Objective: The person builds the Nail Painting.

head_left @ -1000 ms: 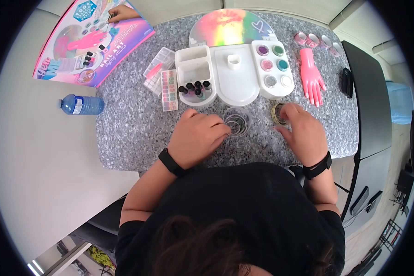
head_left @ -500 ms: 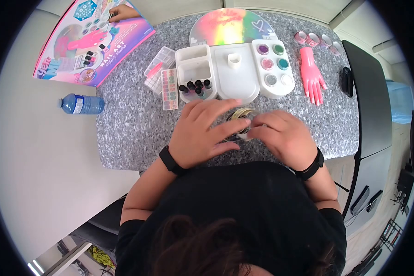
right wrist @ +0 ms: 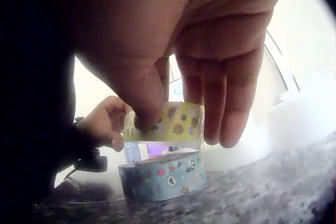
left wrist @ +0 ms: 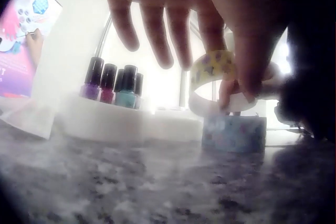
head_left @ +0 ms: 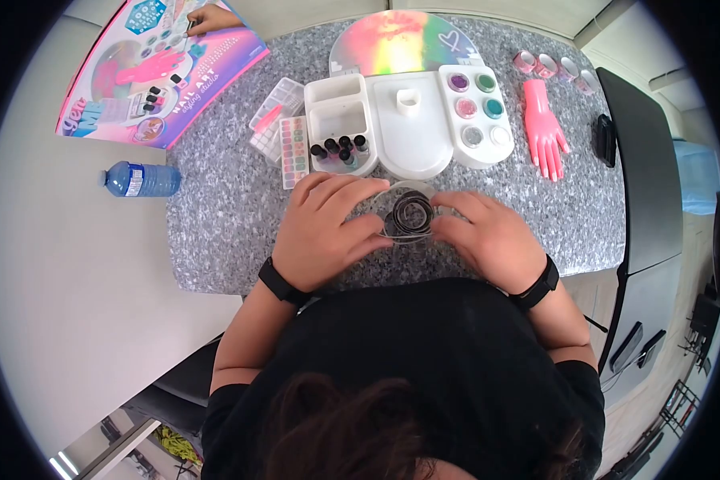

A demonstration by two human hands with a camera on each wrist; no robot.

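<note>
Two patterned rolls sit one above the other between my hands: a yellow flowered roll point(right wrist: 181, 121) on top and a light blue roll point(right wrist: 173, 179) with small pictures on the table below. My right hand point(head_left: 492, 244) pinches the yellow roll between thumb and index finger, its other fingers extended downward. At the roll's opposite side, my left hand point(head_left: 320, 224) has its thumb and index finger on the band, while its remaining fingers hang spread. From above, dark coils show inside the rings.
Ahead stands a white nail studio tray point(head_left: 412, 152) with polish bottles point(head_left: 346, 150) and glitter pots. A pink model hand point(head_left: 546, 136) and several small pink rolls point(head_left: 546, 66) lie right. Sticker sheets point(head_left: 294, 152), a water bottle point(head_left: 142, 179) and a printed box point(head_left: 160, 76) are left.
My right hand has picked up the yellow roll from the right and brought it left over the other roll. My left hand has opened wider and moved to the roll's left side.
</note>
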